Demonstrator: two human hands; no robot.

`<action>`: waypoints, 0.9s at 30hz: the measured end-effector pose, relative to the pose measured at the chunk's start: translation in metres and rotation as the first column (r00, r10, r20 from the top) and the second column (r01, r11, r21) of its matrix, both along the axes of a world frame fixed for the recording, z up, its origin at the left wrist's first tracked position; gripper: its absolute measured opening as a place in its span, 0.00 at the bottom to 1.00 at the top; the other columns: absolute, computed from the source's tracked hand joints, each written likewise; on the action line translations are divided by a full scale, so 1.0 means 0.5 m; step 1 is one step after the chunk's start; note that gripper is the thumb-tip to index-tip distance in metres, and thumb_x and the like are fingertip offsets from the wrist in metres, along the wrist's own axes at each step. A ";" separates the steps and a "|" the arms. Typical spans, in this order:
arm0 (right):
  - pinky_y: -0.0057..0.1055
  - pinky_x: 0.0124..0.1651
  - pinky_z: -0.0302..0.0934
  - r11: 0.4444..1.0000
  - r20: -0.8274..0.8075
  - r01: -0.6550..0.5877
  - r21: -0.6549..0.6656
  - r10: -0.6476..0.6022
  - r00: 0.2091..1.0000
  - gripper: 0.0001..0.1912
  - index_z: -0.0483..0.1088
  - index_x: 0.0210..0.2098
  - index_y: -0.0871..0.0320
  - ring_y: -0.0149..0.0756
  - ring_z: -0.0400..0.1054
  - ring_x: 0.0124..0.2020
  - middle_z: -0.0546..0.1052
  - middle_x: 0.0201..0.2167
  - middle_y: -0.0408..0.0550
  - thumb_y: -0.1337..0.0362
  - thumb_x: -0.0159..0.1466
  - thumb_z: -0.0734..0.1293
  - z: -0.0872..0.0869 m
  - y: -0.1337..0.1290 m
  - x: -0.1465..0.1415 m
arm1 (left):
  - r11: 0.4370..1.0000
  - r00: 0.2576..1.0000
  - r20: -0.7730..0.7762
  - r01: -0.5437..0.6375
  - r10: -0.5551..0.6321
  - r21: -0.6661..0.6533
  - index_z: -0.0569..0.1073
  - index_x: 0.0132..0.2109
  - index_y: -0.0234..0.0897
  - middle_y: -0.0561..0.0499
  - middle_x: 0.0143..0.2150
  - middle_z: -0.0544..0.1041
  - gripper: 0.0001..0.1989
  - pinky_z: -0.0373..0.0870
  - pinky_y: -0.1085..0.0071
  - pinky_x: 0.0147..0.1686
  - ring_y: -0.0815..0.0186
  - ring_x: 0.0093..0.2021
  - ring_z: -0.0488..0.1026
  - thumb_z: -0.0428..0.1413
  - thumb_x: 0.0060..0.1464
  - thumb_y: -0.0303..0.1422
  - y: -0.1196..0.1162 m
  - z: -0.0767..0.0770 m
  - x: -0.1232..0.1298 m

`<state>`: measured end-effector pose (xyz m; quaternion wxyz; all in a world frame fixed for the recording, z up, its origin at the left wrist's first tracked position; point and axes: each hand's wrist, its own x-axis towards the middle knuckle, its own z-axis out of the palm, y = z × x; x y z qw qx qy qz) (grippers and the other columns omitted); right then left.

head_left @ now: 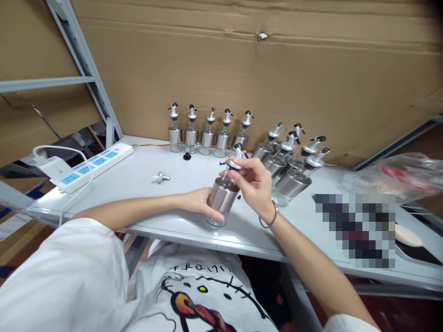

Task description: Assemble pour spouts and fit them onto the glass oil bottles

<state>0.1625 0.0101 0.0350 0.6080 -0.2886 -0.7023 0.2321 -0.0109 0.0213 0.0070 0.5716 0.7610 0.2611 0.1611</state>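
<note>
An oil dispenser bottle (223,196), glass with a metal sleeve, stands near the table's front edge, tilted slightly. My left hand (202,203) is wrapped round its lower body. Up at the bottle's neck, my right hand (254,180) pinches the silver pour spout (236,159), which has a black flap. Behind, several matching bottles (207,138) stand in a row along the cardboard. More of them (294,180) cluster to the right of my right hand. A loose pour spout (161,177) lies on the table to the left, and a small black stopper (187,156) sits before the row.
A white power strip (100,166) with a plugged-in adapter and cable lies at the left. At the right are a clear plastic bag (377,175) and a pale oval object (408,235); a blurred patch hides something beside them. Cardboard (242,74) walls the back.
</note>
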 end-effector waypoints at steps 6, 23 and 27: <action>0.35 0.30 0.72 0.999 0.030 0.018 0.035 -0.019 0.999 0.08 0.69 0.39 0.51 0.36 0.76 0.29 0.76 0.31 0.42 0.59 0.61 0.69 0.001 0.003 0.003 | 1.000 1.000 0.007 0.020 -0.020 -0.007 0.71 0.42 0.29 0.45 0.39 0.75 0.31 0.70 0.64 0.39 0.60 0.38 0.72 0.67 0.35 0.47 0.001 -0.005 -0.001; 0.36 0.41 0.70 0.981 0.132 -0.180 -0.077 0.189 0.973 0.14 0.62 0.50 0.49 0.32 0.71 0.37 0.64 0.50 0.49 0.57 0.65 0.63 0.009 -0.005 -0.010 | 1.000 1.000 0.024 0.015 -0.015 0.027 0.72 0.38 0.31 0.46 0.36 0.75 0.27 0.71 0.62 0.42 0.58 0.40 0.74 0.67 0.36 0.47 0.004 -0.007 -0.002; 0.35 0.41 0.70 0.966 0.013 -0.212 -0.147 0.217 0.976 0.10 0.64 0.45 0.51 0.29 0.72 0.34 0.64 0.46 0.45 0.56 0.66 0.62 0.015 -0.007 -0.016 | 1.000 1.000 -0.003 0.009 -0.009 0.026 0.71 0.40 0.30 0.44 0.39 0.75 0.29 0.71 0.61 0.41 0.58 0.39 0.74 0.66 0.37 0.48 0.002 -0.004 -0.001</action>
